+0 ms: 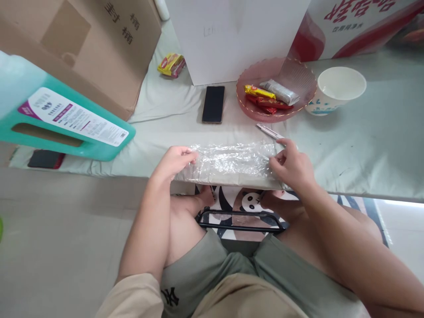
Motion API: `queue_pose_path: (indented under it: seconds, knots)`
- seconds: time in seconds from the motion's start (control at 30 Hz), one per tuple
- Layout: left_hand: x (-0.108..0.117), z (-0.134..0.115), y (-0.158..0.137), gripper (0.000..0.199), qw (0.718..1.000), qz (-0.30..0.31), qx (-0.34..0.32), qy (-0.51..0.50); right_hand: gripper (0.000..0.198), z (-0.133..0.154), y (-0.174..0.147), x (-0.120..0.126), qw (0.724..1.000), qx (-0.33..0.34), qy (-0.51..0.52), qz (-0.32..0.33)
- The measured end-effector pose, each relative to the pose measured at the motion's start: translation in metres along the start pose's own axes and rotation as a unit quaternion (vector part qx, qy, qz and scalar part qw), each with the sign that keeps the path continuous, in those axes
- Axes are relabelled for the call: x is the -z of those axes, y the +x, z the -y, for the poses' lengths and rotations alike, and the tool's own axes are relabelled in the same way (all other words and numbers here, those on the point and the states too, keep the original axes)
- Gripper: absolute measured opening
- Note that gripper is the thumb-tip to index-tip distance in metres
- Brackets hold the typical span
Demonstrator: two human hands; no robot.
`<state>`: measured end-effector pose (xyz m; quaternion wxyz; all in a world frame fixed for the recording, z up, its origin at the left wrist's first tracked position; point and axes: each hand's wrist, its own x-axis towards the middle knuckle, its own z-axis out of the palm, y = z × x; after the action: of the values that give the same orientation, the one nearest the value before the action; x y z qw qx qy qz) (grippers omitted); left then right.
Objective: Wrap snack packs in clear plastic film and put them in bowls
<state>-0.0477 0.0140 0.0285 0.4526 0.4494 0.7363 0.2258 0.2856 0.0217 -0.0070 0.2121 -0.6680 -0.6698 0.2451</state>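
A crinkled clear plastic wrapper (232,160) lies stretched flat along the near edge of the cloth-covered table. My left hand (177,161) pinches its left end between thumb and fingers. At the other end, my right hand (293,163) is closed on the wrapper's right edge, its index finger reaching toward a utility knife (269,131). That knife lies just beyond the wrapper, and its lower end is partly hidden by the finger. Farther back rests a dark phone (213,104), screen up.
A pink bowl (243,95) of wrapped snacks stands beside a white paper tub (342,84). At the left are a green jug (122,137), a cardboard box (109,75) and another dark phone (45,159). Behind stands a white box (232,39), near a yellow snack packet (171,65).
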Motion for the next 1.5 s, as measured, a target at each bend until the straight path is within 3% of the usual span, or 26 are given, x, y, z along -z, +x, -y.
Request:
queue_pose_path:
  seconds: [0.13, 0.2, 0.27, 0.33, 0.37, 0.43, 0.5, 0.53, 0.57, 0.63, 0.7, 0.8, 0.9, 1.0, 1.23, 1.37, 1.5]
  knots:
    - [-0.004, 0.005, 0.005, 0.018, 0.997, -0.049, -0.049, 0.018, 0.057, -0.005, 0.0, -0.002, 0.998, 0.009, -0.062, -0.014]
    - [-0.005, 0.008, 0.009, 0.018, 0.994, -0.06, -0.083, 0.04, 0.056, -0.006, -0.002, -0.002, 0.993, 0.041, -0.089, -0.073]
    - [-0.005, 0.01, 0.013, 0.018, 0.988, -0.058, -0.097, 0.106, 0.047, -0.005, -0.006, -0.003, 0.974, 0.111, -0.103, -0.17]
    - [-0.005, 0.01, 0.015, 0.017, 0.978, -0.078, -0.093, 0.17, 0.036, 0.001, -0.014, -0.005, 0.943, 0.224, -0.088, -0.228]
    - [-0.005, 0.009, 0.014, 0.02, 0.97, -0.114, -0.097, 0.191, 0.032, 0.005, -0.019, -0.008, 0.928, 0.29, -0.074, -0.221]
    - [-0.007, 0.005, 0.009, 0.029, 0.94, -0.234, -0.138, 0.205, 0.032, 0.014, -0.028, -0.017, 0.905, 0.398, -0.062, -0.139]
    - [-0.016, -0.001, -0.003, 0.024, 0.893, -0.323, -0.241, 0.201, 0.041, 0.023, -0.036, -0.027, 0.897, 0.43, -0.098, -0.024]
    - [-0.023, -0.004, -0.01, 0.019, 0.873, -0.319, -0.308, 0.201, 0.048, 0.025, -0.038, -0.032, 0.9, 0.417, -0.127, 0.023]
    - [-0.031, -0.006, -0.018, 0.017, 0.86, -0.279, -0.373, 0.207, 0.053, 0.027, -0.039, -0.036, 0.903, 0.397, -0.155, 0.06]
    - [-0.049, -0.008, -0.03, 0.031, 0.849, -0.115, -0.451, 0.251, 0.062, 0.026, -0.038, -0.041, 0.907, 0.361, -0.19, 0.105]
    - [-0.064, -0.007, -0.036, 0.059, 0.843, 0.028, -0.428, 0.325, 0.068, 0.021, -0.035, -0.041, 0.914, 0.335, -0.199, 0.115]
    - [-0.072, -0.003, -0.031, 0.081, 0.838, 0.125, -0.339, 0.408, 0.071, 0.015, -0.031, -0.036, 0.922, 0.314, -0.196, 0.116]
    - [-0.068, -0.003, -0.025, 0.082, 0.835, 0.145, -0.313, 0.428, 0.07, 0.013, -0.03, -0.034, 0.922, 0.315, -0.191, 0.116]
    - [-0.068, -0.006, -0.028, 0.079, 0.836, 0.121, -0.321, 0.429, 0.065, 0.017, -0.032, -0.035, 0.922, 0.326, -0.183, 0.103]
    - [-0.096, -0.005, -0.039, 0.069, 0.823, 0.091, -0.377, 0.415, 0.047, 0.024, -0.036, -0.034, 0.939, 0.316, -0.104, 0.085]
    - [-0.097, -0.002, -0.037, 0.062, 0.82, 0.07, -0.428, 0.373, 0.041, 0.024, -0.034, -0.023, 0.962, 0.257, -0.007, 0.096]
    - [-0.086, -0.007, -0.032, 0.038, 0.832, 0.051, -0.45, 0.321, 0.04, 0.023, -0.031, -0.008, 0.967, 0.175, 0.107, 0.152]
